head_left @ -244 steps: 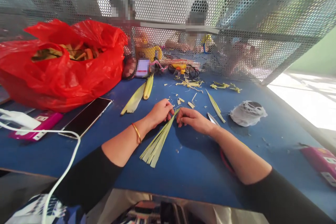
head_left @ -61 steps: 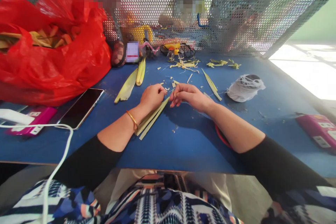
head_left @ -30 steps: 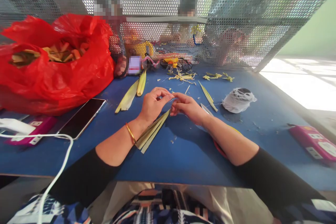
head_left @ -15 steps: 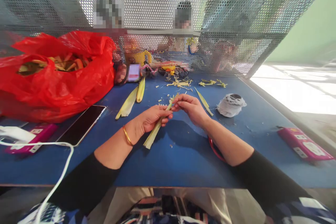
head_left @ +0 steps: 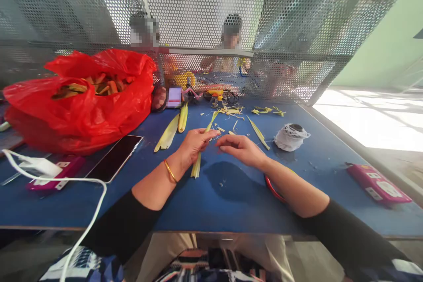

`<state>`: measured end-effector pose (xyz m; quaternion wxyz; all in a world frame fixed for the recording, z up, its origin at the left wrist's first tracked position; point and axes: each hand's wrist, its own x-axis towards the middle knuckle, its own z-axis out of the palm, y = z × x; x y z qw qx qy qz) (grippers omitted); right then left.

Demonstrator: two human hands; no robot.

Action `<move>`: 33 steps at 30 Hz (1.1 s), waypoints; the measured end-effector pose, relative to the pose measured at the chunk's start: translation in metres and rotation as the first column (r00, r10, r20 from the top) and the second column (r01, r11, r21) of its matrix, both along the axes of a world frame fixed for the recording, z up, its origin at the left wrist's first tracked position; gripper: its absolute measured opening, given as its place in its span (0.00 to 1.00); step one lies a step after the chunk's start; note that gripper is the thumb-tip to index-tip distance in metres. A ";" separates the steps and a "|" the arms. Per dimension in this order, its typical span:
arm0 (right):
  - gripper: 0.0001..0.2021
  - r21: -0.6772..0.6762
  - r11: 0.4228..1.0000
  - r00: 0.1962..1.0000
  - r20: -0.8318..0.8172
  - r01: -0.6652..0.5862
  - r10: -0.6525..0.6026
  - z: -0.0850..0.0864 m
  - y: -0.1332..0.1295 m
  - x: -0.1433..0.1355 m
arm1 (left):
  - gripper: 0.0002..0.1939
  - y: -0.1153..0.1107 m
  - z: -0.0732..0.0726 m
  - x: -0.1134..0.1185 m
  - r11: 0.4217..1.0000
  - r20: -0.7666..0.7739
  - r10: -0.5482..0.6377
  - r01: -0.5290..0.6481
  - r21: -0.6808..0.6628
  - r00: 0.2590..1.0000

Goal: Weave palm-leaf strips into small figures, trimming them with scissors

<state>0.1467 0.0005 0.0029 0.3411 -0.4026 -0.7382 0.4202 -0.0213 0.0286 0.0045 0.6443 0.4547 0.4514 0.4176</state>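
My left hand (head_left: pixel 195 143) pinches a folded pale-green husk strip (head_left: pixel 196 168), whose upper end sticks out above the fingers and whose lower end hangs toward me. Just right of it, my right hand (head_left: pixel 239 147) hovers over the table with fingers slightly bent and apart; nothing shows between them. Beyond my hands lie small cut scraps (head_left: pixel 231 110). Two broader husk pieces, one flat (head_left: pixel 168 134) and one folded (head_left: pixel 183 118), rest to the left. A narrow green strip (head_left: pixel 258 132) lies beyond my right hand.
On the blue table (head_left: pixel 244 211) are a red bag (head_left: pixel 132 105) of husks, a dark phone (head_left: pixel 114 158), a white cable (head_left: pixel 99 202), a wrapped spool (head_left: pixel 291 137) and a magenta case (head_left: pixel 380 183). Behind a perforated metal screen (head_left: pixel 198 4) sit people.
My right hand has come away from the strip and opened, moving slightly toward me. The strip in my left hand stands more upright. The camera view has shifted a little.
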 end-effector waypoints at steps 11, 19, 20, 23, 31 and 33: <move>0.21 0.263 0.883 0.209 0.908 0.389 -0.363 -0.002 -0.107 0.075 | 0.06 -0.001 0.002 0.000 0.946 -0.273 0.223 -0.140 0.292 0.936; 0.26 0.299 0.892 0.164 0.915 0.340 -0.369 -0.003 -0.094 0.076 | 0.07 -0.001 0.001 0.000 0.937 -0.292 0.229 -0.129 0.324 0.929; 0.26 0.287 0.889 0.160 0.919 0.358 -0.361 -0.003 -0.091 0.078 | 0.07 -0.001 0.001 0.000 0.937 -0.292 0.227 -0.127 0.324 0.929; 0.27 0.276 0.845 0.273 0.861 0.458 -0.429 -0.006 -0.087 0.082 | 0.08 0.001 0.000 -0.001 0.935 -0.295 0.233 -0.130 0.330 0.927; 0.23 -0.576 0.813 0.809 -0.439 0.081 -0.392 -0.005 -0.097 0.041 | 0.12 0.007 -0.007 -0.003 0.897 -0.336 0.278 -0.119 0.425 0.900; 0.23 -0.591 0.782 0.689 -0.651 -0.195 -0.320 -0.001 -0.096 0.027 | 0.13 0.008 -0.009 -0.003 0.887 -0.311 0.300 -0.144 0.439 0.902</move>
